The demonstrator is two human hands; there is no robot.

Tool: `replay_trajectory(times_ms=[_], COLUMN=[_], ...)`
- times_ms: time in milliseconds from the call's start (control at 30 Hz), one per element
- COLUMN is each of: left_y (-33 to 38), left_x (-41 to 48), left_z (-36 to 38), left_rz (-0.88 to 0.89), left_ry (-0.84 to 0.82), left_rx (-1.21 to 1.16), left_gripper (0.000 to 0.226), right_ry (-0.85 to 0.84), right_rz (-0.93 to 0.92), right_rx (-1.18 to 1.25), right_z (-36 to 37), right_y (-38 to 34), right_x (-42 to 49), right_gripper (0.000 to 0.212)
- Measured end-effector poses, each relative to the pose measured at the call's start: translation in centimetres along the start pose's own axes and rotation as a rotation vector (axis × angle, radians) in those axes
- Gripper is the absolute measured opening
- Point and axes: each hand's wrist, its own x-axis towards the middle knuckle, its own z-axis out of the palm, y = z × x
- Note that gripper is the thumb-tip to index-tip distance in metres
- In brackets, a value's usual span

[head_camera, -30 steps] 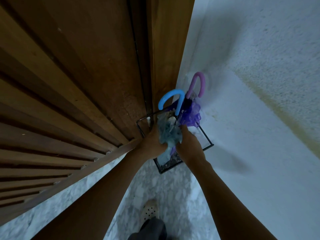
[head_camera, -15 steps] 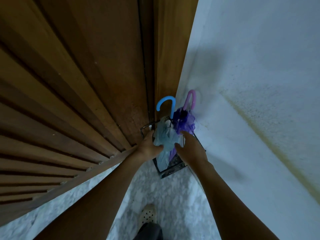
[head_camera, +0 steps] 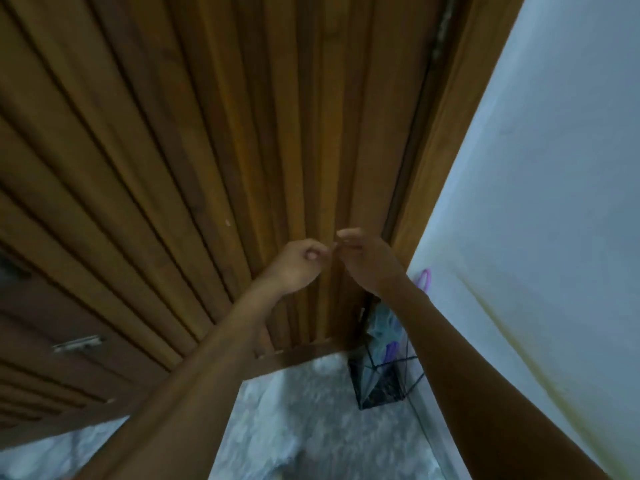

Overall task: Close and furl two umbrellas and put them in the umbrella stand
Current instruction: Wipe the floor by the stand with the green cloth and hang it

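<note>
Both umbrellas now sit furled in the umbrella stand (head_camera: pixel 367 384), on the floor (head_camera: pixel 304 407) in the corner where the wooden door (head_camera: pixel 242 133) meets the white wall (head_camera: pixel 554 202). The blue-grey umbrella (head_camera: pixel 381 318) and the purple umbrella (head_camera: pixel 392 350) are partly hidden behind the right forearm. A moment ago both hands were down at the canopies; they have since let go and risen before the door. The left hand (head_camera: pixel 298 265) is curled in and empty, the right hand (head_camera: pixel 367 261) loosely bent and empty. The task looks finished.
</note>
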Motion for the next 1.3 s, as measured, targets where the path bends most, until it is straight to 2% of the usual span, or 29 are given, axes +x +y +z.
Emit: replay_trajectory(times_ms=[233, 367, 600, 733, 833, 967, 1200, 1300], left_y=[2.6, 1.5, -3.4, -5.7, -7.1, -8.3, -11.2, -12.5], left_x=[-13.5, -22.2, -36.7, -41.9, -43.5, -43.3, -37.2, -34.1], left_z=[-19.3, -28.6, -40.7, -45.9, -49.6, -54.1, -60.9, -63.1], left_rz=[0.084, 0.129, 0.139, 0.136, 0.125, 0.115, 0.122, 0.121], left_ry=[0.382, 0.550, 0.755, 0.852, 0.922, 1.015, 1.096, 1.096], left_rx=[0.068, 0.100, 0.109, 0.119, 0.129, 0.172, 0.082, 0.020], left_gripper=[0.024, 0.022, 0.025, 0.013, 0.005, 0.024, 0.053, 0.066], right_ry=[-0.085, -0.142, -0.230, -0.277, -0.323, -0.352, -0.258, -0.192], right_rz=[-0.297, -0.468, -0.606, -0.619, -0.610, -0.592, -0.581, -0.603], right_rx=[0.120, 0.152, 0.244, 0.301, 0.267, 0.215, 0.050, -0.006], right_z=[6.2, 11.5, 22.6, 28.1, 30.9, 33.4, 38.9, 41.6], right_y=[-19.4, -29.3, -41.7, -46.3, -48.7, -51.4, -55.7, -57.2], right_x=[-2.8, -6.0, -12.2, -13.8, -14.0, -12.3, -4.9, -2.6], right_gripper=[0.029, 0.025, 0.021, 0.013, 0.016, 0.033, 0.060, 0.064])
